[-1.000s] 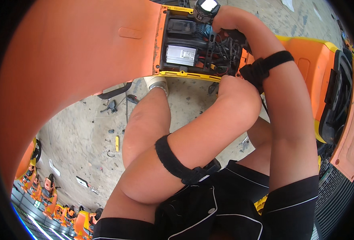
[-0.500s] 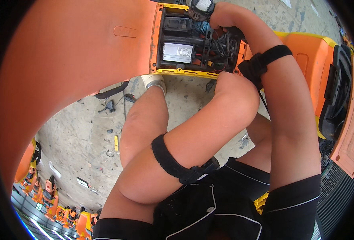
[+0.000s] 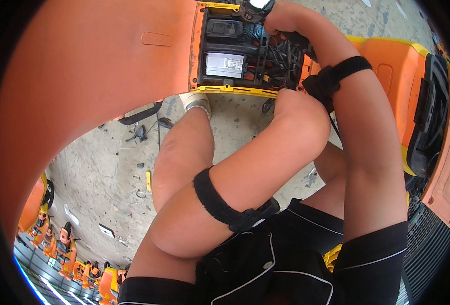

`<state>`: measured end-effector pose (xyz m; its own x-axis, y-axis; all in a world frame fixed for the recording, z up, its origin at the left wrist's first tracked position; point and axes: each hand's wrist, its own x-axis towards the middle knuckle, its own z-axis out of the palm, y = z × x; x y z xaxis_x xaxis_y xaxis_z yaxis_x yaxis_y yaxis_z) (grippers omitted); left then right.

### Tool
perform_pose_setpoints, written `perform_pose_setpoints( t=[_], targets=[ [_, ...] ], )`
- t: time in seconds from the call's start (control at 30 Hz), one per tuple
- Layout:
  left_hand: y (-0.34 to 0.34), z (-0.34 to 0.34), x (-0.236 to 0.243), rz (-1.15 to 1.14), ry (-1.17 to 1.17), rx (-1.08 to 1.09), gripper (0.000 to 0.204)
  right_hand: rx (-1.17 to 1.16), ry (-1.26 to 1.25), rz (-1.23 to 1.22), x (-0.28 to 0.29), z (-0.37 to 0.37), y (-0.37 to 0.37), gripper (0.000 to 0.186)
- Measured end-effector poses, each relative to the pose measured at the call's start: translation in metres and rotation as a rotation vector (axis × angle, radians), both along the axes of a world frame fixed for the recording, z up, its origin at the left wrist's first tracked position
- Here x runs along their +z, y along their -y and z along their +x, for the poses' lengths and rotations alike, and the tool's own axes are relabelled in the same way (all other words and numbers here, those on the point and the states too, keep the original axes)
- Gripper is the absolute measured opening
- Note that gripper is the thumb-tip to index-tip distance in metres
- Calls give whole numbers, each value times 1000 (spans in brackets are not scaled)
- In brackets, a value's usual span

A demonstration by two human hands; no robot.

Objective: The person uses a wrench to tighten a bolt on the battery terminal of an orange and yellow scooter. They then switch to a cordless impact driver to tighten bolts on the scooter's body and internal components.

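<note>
An open compartment [image 3: 227,48] with a yellow rim lies in the body of an orange vehicle. My right hand [image 3: 281,23] is bent over its far right part, fingers curled down beside black cables [image 3: 284,58]; what they hold is hidden. A black watch-like device [image 3: 256,11] sits against that hand. My left hand [image 3: 297,104] is bent at the compartment's near right corner, its fingers out of sight. Left of the cables are a silver finned box [image 3: 225,65] with a white label and a black box [image 3: 224,30].
Smooth orange bodywork [image 3: 98,56] fills the left. An orange seat-like part [image 3: 385,76] stands at the right. My leg [image 3: 182,157] is under the near rim. A yellow-handled tool [image 3: 148,181] and black parts [image 3: 140,133] lie on the concrete floor. More orange vehicles [image 3: 65,244] stand at lower left.
The view has shifted very slightly. Both hands stay at the compartment's right end, with no clear change in their hold.
</note>
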<state>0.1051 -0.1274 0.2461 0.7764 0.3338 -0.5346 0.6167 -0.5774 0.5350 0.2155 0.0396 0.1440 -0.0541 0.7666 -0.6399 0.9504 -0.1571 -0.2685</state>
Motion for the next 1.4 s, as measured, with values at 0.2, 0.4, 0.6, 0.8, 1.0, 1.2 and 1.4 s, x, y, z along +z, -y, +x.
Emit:
perform_pose_setpoints(
  t=[0.2,0.4,0.6,0.8,1.0,1.2,1.4],
  targets=[
    [2,0,1,9,19,3,20,-31,-55,42,-10,1,3,14],
    [3,2,0,28,27,-12,22,-57,-88,53,-16,3,3,13],
    [3,5,-1,9,6,9,22,109,-20,102,-18,4,-1,13],
    [1,4,2,6,-16,-7,21,28,-64,112,-10,0,6,14],
    [-2,5,4,-42,-39,-13,22,10,-94,106,-21,10,5,15],
    [0,3,2,-17,-24,-7,22,-7,-100,113,-22,3,5,14],
    [-2,3,5,-30,-27,-24,22,93,-65,110,-36,12,-2,13]
  ],
)
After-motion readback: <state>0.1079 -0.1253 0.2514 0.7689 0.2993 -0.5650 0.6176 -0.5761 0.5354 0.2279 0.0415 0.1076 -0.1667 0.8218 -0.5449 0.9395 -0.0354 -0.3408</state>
